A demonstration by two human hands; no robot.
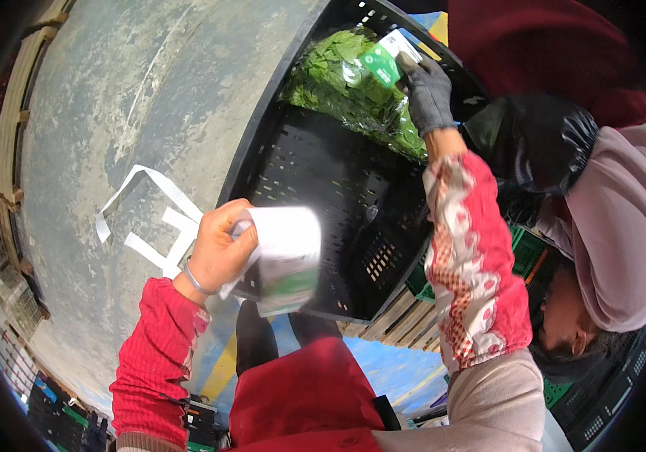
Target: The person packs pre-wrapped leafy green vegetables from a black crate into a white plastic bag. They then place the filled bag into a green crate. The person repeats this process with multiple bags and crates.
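My bare left hand grips a strip of white labels with green print, blurred in front of a black plastic crate. Across the crate, my right hand, in a grey knitted glove, has its fingers on the edge of a green-and-white label. That label lies against a clear plastic bag of leafy greens at the far end of the crate. Some of my right fingertips are hidden, and the label bears writing.
White paper backing strips trail over the concrete floor at left. A wooden pallet shows below the crate. To the right, another person leans close, beside a black plastic bag and green crates.
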